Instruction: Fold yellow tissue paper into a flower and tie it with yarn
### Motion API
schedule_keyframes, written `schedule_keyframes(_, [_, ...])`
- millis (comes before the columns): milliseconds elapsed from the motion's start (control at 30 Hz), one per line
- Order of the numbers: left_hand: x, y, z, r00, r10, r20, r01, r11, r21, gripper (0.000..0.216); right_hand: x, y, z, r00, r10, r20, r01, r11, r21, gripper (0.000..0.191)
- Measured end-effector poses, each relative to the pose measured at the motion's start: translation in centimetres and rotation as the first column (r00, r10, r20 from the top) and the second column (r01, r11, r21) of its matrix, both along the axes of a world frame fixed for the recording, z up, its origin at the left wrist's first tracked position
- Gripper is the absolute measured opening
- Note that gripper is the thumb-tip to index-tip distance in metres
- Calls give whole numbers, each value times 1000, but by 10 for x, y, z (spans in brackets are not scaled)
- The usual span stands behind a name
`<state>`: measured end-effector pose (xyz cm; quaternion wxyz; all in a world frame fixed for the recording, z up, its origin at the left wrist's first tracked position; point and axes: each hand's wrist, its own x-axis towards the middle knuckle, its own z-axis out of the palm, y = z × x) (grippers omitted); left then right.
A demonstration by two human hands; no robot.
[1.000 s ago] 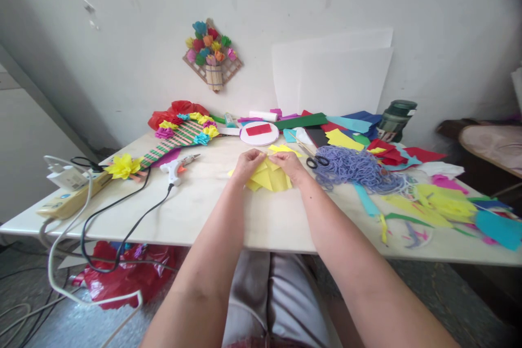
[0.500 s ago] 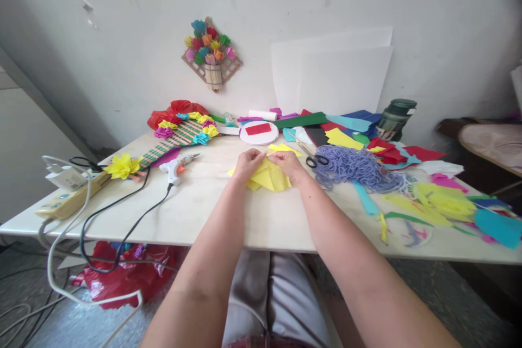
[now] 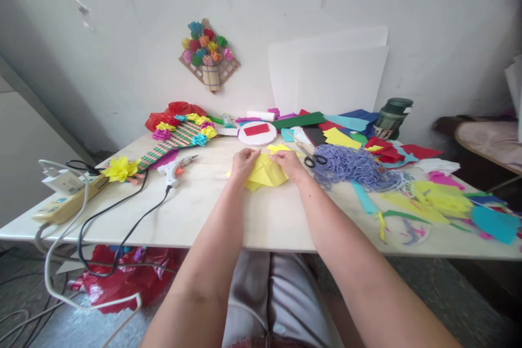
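A sheet of yellow crepe paper (image 3: pixel 266 172) is stretched between my two hands over the middle of the table. My left hand (image 3: pixel 245 163) pinches its left side, and my right hand (image 3: pixel 287 163) pinches its upper right side. More yellow paper pieces lie under and just behind it, one showing at the back (image 3: pixel 279 148). Close to my right hand are black-handled scissors (image 3: pixel 315 161) and a heap of purple-blue yarn (image 3: pixel 354 166). Beyond my hands sits a white disc (image 3: pixel 256 141) with a red paper rectangle (image 3: pixel 256 129) on it.
A white hot glue gun (image 3: pixel 172 172) with a black cord lies left, near a power strip (image 3: pixel 69 202). Behind it rests a striped, flower-trimmed craft piece (image 3: pixel 175 141). Coloured paper scraps (image 3: pixel 442 201) cover the right side. A dark green bottle (image 3: pixel 393 118) stands back right.
My hands have moved slightly apart, and the yellow paper between them is spread wider. The whole view has shifted a little.
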<state>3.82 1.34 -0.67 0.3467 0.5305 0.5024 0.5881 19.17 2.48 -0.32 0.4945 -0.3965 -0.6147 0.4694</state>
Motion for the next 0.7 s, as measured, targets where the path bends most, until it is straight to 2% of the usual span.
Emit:
schedule_keyframes(267, [-2,2,-1,994,107,24,-108,993,57,31,0,-1,1,999,-2,-49,0,1000,-25,23])
schedule_keyframes(467, [-2,1,-3,998,48,43,-49,999,17,36,0,0,1,998,-30,-47,30,1000,-5,23])
schedule_keyframes(600, [-5,1,-2,987,123,100,-127,991,38,37,2,-1,2,980,27,-199,-31,999,-17,32])
schedule_keyframes(700, [-6,3,-1,960,199,198,-216,974,70,35,3,-2,4,964,65,-256,-93,991,-97,40])
